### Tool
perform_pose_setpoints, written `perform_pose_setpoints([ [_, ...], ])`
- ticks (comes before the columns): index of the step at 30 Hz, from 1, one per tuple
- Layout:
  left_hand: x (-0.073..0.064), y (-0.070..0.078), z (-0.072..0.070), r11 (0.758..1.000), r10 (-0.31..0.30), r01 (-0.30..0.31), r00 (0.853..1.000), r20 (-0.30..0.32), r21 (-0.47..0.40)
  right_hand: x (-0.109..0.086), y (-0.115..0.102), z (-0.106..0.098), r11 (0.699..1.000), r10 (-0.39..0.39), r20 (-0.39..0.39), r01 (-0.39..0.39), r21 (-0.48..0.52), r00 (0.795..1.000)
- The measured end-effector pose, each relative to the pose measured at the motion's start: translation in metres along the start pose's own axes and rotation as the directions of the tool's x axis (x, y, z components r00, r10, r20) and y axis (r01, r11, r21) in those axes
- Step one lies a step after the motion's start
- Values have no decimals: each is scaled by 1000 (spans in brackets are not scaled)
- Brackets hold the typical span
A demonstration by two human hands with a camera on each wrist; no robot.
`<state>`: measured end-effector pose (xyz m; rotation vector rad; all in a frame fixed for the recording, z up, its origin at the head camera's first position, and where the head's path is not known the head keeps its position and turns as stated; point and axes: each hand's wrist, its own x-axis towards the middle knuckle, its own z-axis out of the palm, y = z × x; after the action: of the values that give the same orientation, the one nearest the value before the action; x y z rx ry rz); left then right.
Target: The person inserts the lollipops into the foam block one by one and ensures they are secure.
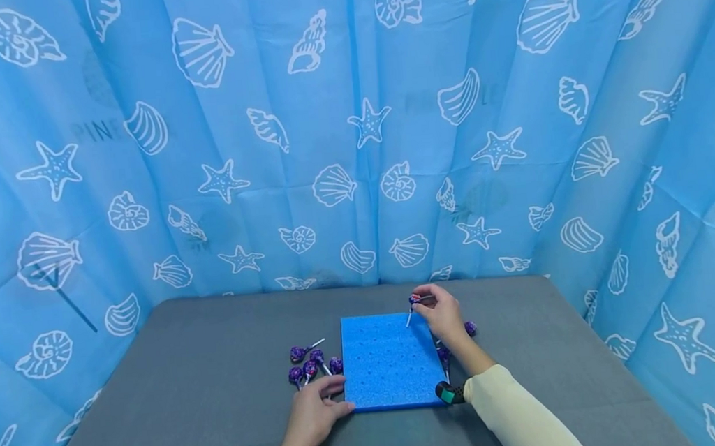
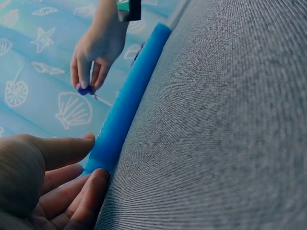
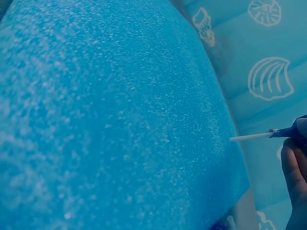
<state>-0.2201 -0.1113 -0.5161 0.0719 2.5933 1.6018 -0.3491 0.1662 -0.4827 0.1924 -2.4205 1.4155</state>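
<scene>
A blue foam block (image 1: 394, 367) with small dimples or holes in rows on its top lies flat on the table. Between thumb and fingertips, my right hand (image 1: 443, 316) pinches a purple-wrapped lollipop (image 1: 414, 299) by its head, above the block's far right corner. Its white stick (image 3: 252, 136) points down toward the foam; in the head view I cannot tell whether the tip touches. At the block's near left corner rests my left hand (image 1: 312, 410), its thumb and fingers lightly against the side of the foam (image 2: 120, 115).
Several purple lollipops (image 1: 309, 368) lie left of the block, just beyond my left hand. More lollipops (image 1: 470, 327) lie to the right, partly behind my right forearm. A grey cloth (image 1: 218, 374) covers the table. Behind hangs a blue shell-print curtain (image 1: 351, 146).
</scene>
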Motion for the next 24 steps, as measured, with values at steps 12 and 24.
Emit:
perform_pose_setpoints([
  [12,0,0,0,1000,-5,5,1000,-15,14,-7,0,5,998,-59,44,59,8,997],
  [24,0,0,1,1000,8,-8,1000,-21,7,-7,4,5,998,-67,32,68,-5,997],
])
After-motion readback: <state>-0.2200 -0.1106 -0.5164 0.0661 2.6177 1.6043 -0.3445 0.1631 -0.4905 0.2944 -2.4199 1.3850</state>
